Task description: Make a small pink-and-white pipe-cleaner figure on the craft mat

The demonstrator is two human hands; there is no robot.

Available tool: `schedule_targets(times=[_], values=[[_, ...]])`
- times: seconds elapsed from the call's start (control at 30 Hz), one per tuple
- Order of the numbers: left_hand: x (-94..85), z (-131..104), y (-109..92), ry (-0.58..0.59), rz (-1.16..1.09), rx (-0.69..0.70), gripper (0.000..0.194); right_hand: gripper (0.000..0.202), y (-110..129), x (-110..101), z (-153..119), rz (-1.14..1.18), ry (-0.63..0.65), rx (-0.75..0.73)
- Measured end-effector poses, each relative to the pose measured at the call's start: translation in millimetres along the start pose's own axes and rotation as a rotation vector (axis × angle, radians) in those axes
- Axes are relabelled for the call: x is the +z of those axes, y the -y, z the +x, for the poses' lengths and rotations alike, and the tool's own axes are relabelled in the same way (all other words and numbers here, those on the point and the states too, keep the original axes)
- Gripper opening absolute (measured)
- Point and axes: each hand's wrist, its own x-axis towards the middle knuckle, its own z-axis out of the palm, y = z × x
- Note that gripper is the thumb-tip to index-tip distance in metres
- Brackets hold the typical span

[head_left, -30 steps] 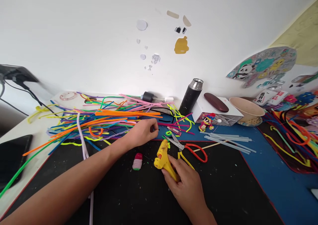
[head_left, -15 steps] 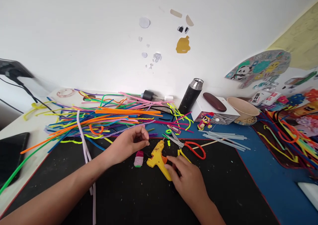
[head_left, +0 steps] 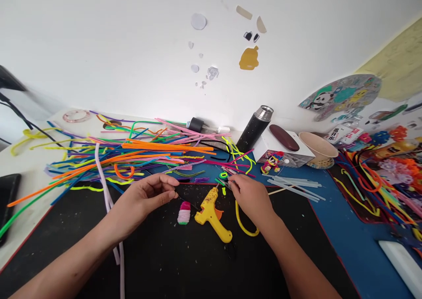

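My left hand (head_left: 150, 195) is closed in a pinch above the black mat, with something thin and dark, too small to name, at its fingertips. My right hand (head_left: 249, 195) is closed over the scissors, whose blades show near its fingertips and whose handles it mostly hides. Between the hands, a yellow glue gun (head_left: 211, 215) lies on the mat, touched by neither hand. To its left is a small pink and magenta wrapped piece (head_left: 183, 215) with a green end. A yellow pipe cleaner loop (head_left: 244, 228) lies beside my right hand.
Many coloured pipe cleaners (head_left: 148, 147) spread across the back left. Behind my right hand stand a black flask (head_left: 253, 129), a white box (head_left: 293, 154), a small figurine (head_left: 273, 162) and a beige bowl (head_left: 318, 147). Translucent glue sticks (head_left: 298, 185) lie at right.
My right hand has left the glue gun's handle and moved up to the scissors. My left hand has shifted left and slightly down. The camera view has moved a little.
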Motion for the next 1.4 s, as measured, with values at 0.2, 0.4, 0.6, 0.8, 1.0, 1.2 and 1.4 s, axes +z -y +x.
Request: schedule_targets(times=[0.2,0.4,0.6,0.8,1.0,1.2,1.4], values=[[-1.7,0.6,6.5,-0.028,-0.066,-0.039,0.037,0.020,7.5,-4.7,19.1,-0.148,0.141,-0.036],[-3.3,-0.4,10.3,-0.017,-0.100,-0.060,0.035,0.021,9.4,-6.4,28.7,-0.222,0.207,-0.077],[-2.6,0.2,12.2,0.000,-0.081,-0.058,0.034,0.023,12.4,-5.9,36.7,-0.254,0.232,-0.104],[-3.2,0.6,14.5,-0.006,-0.102,-0.037,0.033,0.016,13.5,-9.8,32.4,-0.105,0.134,-0.048],[2.9,-0.6,17.7,-0.018,-0.229,-0.067,0.035,0.023,41.2,-11.0,1.9,0.901,-0.068,0.122],[13.1,-4.3,16.9,-0.006,-0.349,-0.065,0.034,0.030,89.2,2.0,-15.6,1.492,0.133,0.221],[18.5,-7.5,17.6,0.028,-0.411,-0.018,0.032,0.029,108.9,9.4,-12.5,1.647,0.201,0.240]])
